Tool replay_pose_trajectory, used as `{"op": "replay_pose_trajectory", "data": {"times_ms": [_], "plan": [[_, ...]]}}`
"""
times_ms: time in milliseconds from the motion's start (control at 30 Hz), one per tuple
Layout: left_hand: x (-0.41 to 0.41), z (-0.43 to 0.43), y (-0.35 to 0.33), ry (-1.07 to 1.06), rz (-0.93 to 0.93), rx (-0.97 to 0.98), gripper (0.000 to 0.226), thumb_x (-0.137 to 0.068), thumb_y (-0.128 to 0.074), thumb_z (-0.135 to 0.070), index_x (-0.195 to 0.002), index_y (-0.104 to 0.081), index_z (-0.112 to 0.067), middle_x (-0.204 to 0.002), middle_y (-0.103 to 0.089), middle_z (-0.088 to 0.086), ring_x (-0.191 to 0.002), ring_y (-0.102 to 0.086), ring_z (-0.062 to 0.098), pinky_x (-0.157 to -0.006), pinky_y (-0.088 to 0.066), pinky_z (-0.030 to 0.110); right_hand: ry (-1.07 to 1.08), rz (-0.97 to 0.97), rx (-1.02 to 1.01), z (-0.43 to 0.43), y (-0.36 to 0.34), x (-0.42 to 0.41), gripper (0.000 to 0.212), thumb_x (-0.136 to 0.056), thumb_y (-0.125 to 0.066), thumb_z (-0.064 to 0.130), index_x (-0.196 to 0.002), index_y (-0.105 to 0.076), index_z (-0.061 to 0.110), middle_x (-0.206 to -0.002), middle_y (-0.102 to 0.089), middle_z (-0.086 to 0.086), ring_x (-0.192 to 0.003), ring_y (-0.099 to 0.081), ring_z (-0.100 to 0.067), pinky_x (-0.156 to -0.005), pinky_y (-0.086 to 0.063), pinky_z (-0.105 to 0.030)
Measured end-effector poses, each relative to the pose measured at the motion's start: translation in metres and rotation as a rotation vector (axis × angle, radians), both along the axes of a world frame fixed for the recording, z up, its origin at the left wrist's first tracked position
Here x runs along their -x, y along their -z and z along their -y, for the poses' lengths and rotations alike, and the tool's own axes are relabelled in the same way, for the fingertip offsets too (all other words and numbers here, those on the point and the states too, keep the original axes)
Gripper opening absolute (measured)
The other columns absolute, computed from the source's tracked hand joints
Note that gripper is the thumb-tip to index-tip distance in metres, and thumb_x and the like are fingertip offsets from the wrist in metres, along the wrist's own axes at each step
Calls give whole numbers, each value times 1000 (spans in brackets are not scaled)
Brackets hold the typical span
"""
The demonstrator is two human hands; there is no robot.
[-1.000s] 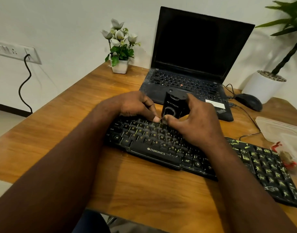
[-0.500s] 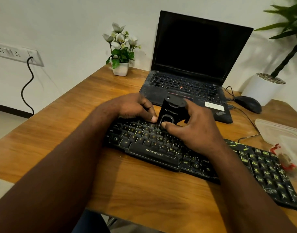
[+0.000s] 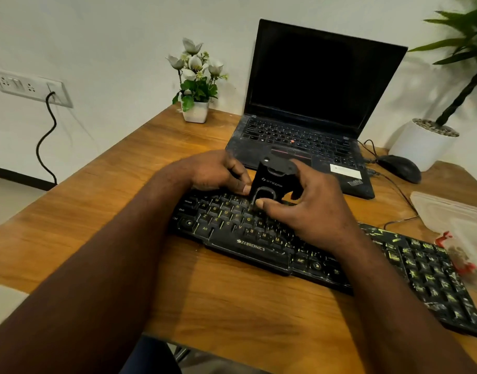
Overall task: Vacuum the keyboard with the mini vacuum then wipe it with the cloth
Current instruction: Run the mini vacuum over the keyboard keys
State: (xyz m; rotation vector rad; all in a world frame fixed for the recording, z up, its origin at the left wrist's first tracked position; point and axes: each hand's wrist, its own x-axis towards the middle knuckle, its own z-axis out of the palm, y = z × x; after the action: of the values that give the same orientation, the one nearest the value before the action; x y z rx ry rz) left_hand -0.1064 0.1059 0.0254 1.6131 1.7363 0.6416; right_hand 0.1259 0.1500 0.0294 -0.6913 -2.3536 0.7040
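Observation:
A black keyboard (image 3: 248, 248) with yellow letters lies across the wooden desk (image 3: 102, 211). A small black mini vacuum (image 3: 272, 179) stands tilted on the keyboard's upper rows. My right hand (image 3: 310, 209) grips the vacuum's body, thumb on its near face and fingers round its far side. My left hand (image 3: 218, 171) rests with curled fingers on the keyboard's top left, its fingertips against the vacuum's left side. No cloth is in view.
An open black laptop (image 3: 307, 141) stands just behind the keyboard. A small flower pot (image 3: 195, 112) is at the back left. A black mouse (image 3: 399, 167), a white plant pot (image 3: 421, 144) and clear plastic containers (image 3: 448, 211) are on the right.
The vacuum has tilted and slid a little left along the upper keys in my right hand. My left hand has stayed beside it.

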Motion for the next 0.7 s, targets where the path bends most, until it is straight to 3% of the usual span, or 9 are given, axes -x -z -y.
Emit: {"op": "replay_pose_trajectory", "data": {"times_ms": [100, 167, 200, 267, 367, 533, 700], "plan": [[1, -1, 1, -25, 15, -8, 22, -94, -71, -11, -77, -73, -25, -67, -70, -25, -63, -62, -11, -70, -41, 24, -43, 31, 11, 1, -2, 3, 57, -77, -88, 33, -128, -63, 29, -104, -69, 23, -98, -65, 6, -81, -55, -16], [2, 0, 2, 5, 49, 4, 9, -92, -74, -17, -85, -78, -21, -76, -74, -20, -71, -66, -9, -76, -43, 26, -18, 73, 4, -5, -6, -2, 54, -75, -88, 33, -121, -61, 36, -102, -66, 26, -97, -62, 11, -79, -48, -12], [3, 2, 1, 5, 75, 6, 5, -91, -76, -19, -93, -80, -17, -81, -77, -17, -75, -68, -7, -79, -45, 26, -16, 87, 28, -9, -8, -7, 51, -74, -89, 31, -114, -59, 38, -100, -67, 25, -96, -62, 11, -79, -48, -13], [7, 5, 1, -33, 134, 6, 18, -89, -78, -19, -105, -80, -10, -90, -80, -10, -82, -71, -1, -84, -49, 27, -30, 107, 89, -15, -10, -17, 46, -72, -90, 26, -106, -60, 32, -97, -70, 17, -93, -66, 6, -77, -53, -17], [13, 8, 4, -55, 206, -15, 21, -88, -80, -19, -106, -80, -8, -95, -80, -2, -86, -73, 5, -87, -51, 29, -52, 126, 65, -15, -11, -19, 45, -72, -90, 26, -106, -62, 31, -93, -71, 16, -90, -68, 2, -71, -57, -22], [13, 7, 8, -23, 269, -49, 6, -88, -78, -10, -94, -78, -10, -82, -78, -7, -77, -72, 1, -76, -53, 20, -97, 93, -92, -2, -5, 1, 36, -72, -87, 33, -94, -60, 30, -86, -68, 12, -80, -66, -9, -68, -56, -42], [16, 9, 11, -46, 498, -103, 13, -99, -60, -3, -100, -73, -5, -76, -77, -7, -69, -70, 2, -65, -53, 15, -60, 89, -209, 3, 0, 13, 36, -73, -87, 39, -92, -58, 29, -84, -64, 14, -77, -62, -8, -62, -51, -33]]}}
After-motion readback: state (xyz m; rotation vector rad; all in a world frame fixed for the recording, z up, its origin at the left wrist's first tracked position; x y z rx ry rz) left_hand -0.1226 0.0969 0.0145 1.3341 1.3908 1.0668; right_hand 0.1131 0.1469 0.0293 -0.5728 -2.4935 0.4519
